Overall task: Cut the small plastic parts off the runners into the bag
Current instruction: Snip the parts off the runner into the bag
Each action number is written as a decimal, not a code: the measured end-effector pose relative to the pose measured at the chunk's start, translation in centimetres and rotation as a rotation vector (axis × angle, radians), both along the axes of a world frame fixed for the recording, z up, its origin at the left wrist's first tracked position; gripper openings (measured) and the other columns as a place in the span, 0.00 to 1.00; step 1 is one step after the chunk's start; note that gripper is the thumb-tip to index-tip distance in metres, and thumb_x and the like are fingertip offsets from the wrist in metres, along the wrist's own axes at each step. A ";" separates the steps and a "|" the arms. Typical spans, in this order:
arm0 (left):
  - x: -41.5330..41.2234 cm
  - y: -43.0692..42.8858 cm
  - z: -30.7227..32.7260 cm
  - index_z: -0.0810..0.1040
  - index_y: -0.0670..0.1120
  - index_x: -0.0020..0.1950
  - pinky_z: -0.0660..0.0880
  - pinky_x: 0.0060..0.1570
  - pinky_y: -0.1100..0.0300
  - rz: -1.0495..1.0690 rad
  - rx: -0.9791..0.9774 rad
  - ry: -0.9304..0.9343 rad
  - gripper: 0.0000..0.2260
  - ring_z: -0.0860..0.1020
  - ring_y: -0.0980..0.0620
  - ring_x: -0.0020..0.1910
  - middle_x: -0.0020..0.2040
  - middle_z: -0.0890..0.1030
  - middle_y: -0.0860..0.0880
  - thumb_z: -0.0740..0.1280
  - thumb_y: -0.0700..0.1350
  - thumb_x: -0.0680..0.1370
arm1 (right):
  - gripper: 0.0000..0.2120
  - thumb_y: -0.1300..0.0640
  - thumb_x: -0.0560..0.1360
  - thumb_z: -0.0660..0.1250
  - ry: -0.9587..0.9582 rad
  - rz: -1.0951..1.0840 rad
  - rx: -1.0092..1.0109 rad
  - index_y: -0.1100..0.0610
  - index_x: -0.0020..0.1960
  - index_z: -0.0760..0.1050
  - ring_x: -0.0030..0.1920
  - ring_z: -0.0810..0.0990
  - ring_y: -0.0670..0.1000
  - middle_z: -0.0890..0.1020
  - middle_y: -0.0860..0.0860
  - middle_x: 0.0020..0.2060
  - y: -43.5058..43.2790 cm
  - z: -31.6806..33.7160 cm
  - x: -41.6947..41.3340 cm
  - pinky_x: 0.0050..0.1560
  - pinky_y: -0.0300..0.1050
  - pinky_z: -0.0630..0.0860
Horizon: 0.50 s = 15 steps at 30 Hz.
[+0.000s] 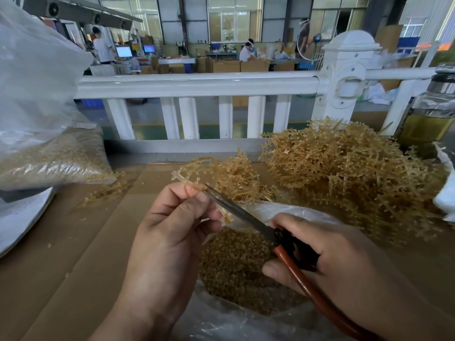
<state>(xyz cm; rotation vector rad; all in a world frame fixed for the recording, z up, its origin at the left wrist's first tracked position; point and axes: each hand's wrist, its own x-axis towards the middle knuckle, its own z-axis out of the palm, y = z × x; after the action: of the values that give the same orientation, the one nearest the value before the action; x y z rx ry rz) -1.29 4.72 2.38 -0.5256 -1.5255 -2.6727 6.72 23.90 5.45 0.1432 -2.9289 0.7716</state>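
My left hand [172, 225] pinches an amber plastic runner [183, 177] between thumb and fingers, above the open clear bag [248, 313]. My right hand [327, 262] grips scissors [241, 212] by their red-brown handles. The dark blades point up and left, and their tip meets the runner at my left fingertips. Inside the bag lies a heap of small amber cut parts [236, 264]. A big tangled pile of runners [344, 173] sits behind the bag on the right, with a smaller clump [236, 175] just beyond the blades.
Brown cardboard [81, 242] covers the work surface. A filled clear bag of parts [51, 158] lies at the left over white papers [22, 217]. A jar of yellow liquid [430, 114] stands far right. A white railing [197, 84] runs behind. A few runner scraps [103, 193] lie loose.
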 end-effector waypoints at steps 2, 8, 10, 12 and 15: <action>0.0 0.0 0.0 0.78 0.52 0.37 0.78 0.38 0.62 -0.004 0.009 -0.002 0.07 0.77 0.53 0.36 0.36 0.77 0.49 0.68 0.41 0.73 | 0.33 0.18 0.61 0.53 0.003 -0.003 0.013 0.28 0.62 0.60 0.49 0.77 0.32 0.76 0.27 0.50 0.0 0.1 0.0 0.42 0.35 0.77; -0.1 -0.3 -0.2 0.78 0.51 0.38 0.78 0.39 0.61 0.002 0.019 -0.008 0.06 0.77 0.53 0.36 0.37 0.78 0.49 0.69 0.42 0.73 | 0.32 0.19 0.60 0.54 -0.006 -0.028 0.027 0.28 0.61 0.60 0.49 0.77 0.34 0.77 0.28 0.49 -0.3 -0.1 -0.1 0.45 0.38 0.77; -0.2 -0.4 -0.2 0.78 0.52 0.38 0.79 0.39 0.61 0.006 0.008 0.000 0.06 0.77 0.54 0.36 0.37 0.78 0.50 0.68 0.42 0.74 | 0.33 0.19 0.59 0.53 -0.003 -0.036 0.034 0.30 0.61 0.62 0.48 0.78 0.36 0.78 0.30 0.48 -0.4 -0.1 -0.1 0.44 0.39 0.77; -0.3 -0.4 -0.2 0.79 0.52 0.38 0.79 0.40 0.61 0.034 -0.004 0.015 0.06 0.78 0.54 0.36 0.37 0.78 0.50 0.69 0.42 0.74 | 0.33 0.19 0.59 0.51 0.008 -0.049 0.048 0.32 0.60 0.63 0.46 0.78 0.37 0.78 0.31 0.47 -0.5 -0.2 -0.1 0.43 0.39 0.77; -0.2 -0.3 -0.3 0.79 0.53 0.38 0.78 0.41 0.61 0.101 -0.028 0.050 0.06 0.77 0.52 0.37 0.39 0.77 0.48 0.69 0.42 0.74 | 0.33 0.18 0.59 0.50 0.019 -0.068 0.063 0.31 0.60 0.61 0.45 0.78 0.38 0.78 0.31 0.46 -0.7 -0.2 -0.1 0.42 0.39 0.77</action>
<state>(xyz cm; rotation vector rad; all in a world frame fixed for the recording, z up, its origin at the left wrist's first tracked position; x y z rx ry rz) -1.52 4.40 2.10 -0.4988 -1.5348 -2.5481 6.60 23.21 5.27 0.0562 -2.9249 0.6644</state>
